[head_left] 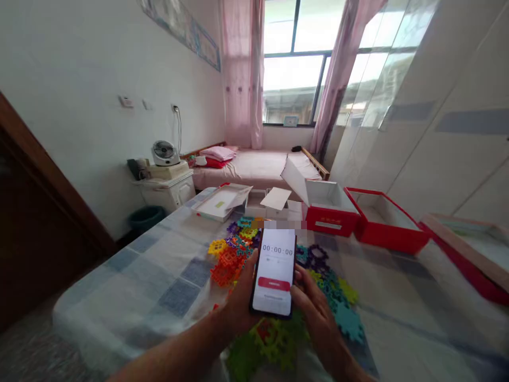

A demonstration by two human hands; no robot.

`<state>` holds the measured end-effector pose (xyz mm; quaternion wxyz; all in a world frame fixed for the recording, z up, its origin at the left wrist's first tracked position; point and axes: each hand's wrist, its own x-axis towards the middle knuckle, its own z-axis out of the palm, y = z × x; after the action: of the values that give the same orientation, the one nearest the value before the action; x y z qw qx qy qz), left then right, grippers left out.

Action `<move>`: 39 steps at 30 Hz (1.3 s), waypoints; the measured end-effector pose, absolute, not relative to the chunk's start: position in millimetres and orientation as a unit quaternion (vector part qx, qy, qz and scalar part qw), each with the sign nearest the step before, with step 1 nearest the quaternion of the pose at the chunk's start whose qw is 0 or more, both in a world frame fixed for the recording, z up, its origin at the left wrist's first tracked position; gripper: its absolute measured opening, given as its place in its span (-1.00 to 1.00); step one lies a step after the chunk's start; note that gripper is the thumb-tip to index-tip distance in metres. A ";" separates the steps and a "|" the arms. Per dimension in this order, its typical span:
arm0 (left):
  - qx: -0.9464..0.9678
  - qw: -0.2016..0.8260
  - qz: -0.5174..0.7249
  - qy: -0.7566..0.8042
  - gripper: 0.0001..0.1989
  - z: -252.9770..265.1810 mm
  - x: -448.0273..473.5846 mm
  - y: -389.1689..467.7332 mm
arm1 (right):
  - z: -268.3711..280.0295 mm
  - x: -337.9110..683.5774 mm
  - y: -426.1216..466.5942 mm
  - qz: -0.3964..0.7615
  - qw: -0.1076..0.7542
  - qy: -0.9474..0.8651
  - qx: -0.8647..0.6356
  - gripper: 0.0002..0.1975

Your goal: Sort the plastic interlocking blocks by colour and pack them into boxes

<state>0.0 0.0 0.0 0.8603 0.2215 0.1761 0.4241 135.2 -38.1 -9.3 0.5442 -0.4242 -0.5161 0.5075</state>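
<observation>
A smartphone (272, 270) stands tilted up in the middle of the view, its screen showing 00:00:00 above a red button. My left hand (242, 300) is closed around its left side. On the other side, my right hand (314, 305) grips the right edge, its thumb by the end of the red button. Beneath and around the phone lie many plastic gear pieces: orange gears (228, 262), a yellow gear (217, 246), teal gears (349, 320), purple gears (317, 256) and green gears (274, 345). My hands and the phone hide part of the pile.
A checked cloth covers the table (155, 270). Along its far side stand a shallow white tray (212, 209), small white boxes (276, 199), a red box with raised lid (332, 220), an open red box (392, 236) and another box (469, 265) at right. A bed (262, 164) lies beyond.
</observation>
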 end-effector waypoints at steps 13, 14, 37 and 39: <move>0.201 0.882 0.394 0.162 -0.44 6.6 -17.7 -18.2 | -34.9 135.8 -43.0 0.465 0.537 -0.528 -0.465 -0.51; 0.197 0.883 0.395 0.161 -0.44 5.4 -18.5 -19.2 | -35.4 135.6 -43.5 0.464 0.531 -0.531 -0.470 -0.50; 0.184 0.882 0.409 0.148 -0.45 -19.7 -18.6 -14.8 | -29.9 135.5 -43.2 0.420 0.505 -0.592 -0.467 -0.55; 0.180 0.883 0.406 0.148 -0.44 -20.0 -18.4 -14.2 | -32.8 136.2 -43.3 0.420 0.503 -0.588 -0.473 -0.54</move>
<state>-18.4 -14.2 -20.0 0.8835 0.1798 0.1481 0.4064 136.2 -43.3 -32.8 0.5032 -0.4729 -0.5885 0.4205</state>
